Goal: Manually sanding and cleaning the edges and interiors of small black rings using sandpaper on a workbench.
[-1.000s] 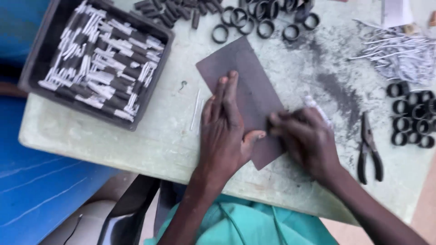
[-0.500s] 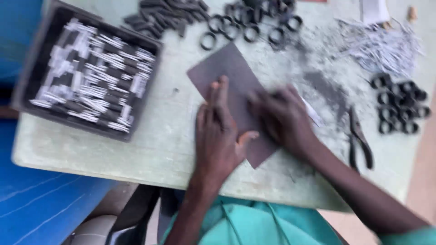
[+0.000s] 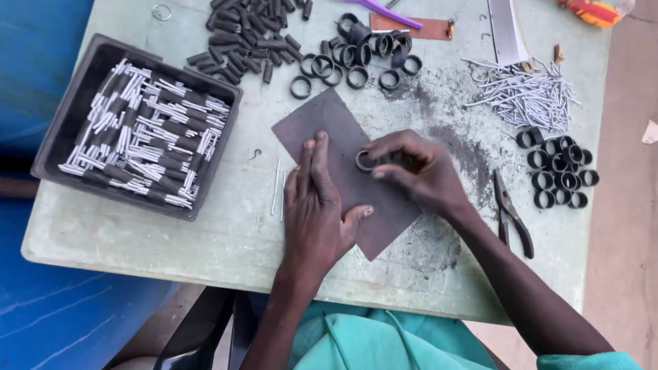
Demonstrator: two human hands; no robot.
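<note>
Pale-green bench (image 3: 205, 233), centre frame: dark abrasive sheet (image 3: 384, 212) pinned flat under the left hand (image 3: 317, 205), fingers spread; right hand (image 3: 411, 168), rubbing a moment ago, now pinches a small black ring (image 3: 364, 161) above it.

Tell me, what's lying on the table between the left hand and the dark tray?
In the head view, two thin pale rods and a small hook lie between left hand and tray.

One tray (image 3: 58, 130), one pair of pliers (image 3: 513, 216), one dark sheet (image 3: 329, 130), two hands, one held ring (image 3: 364, 161)
</note>
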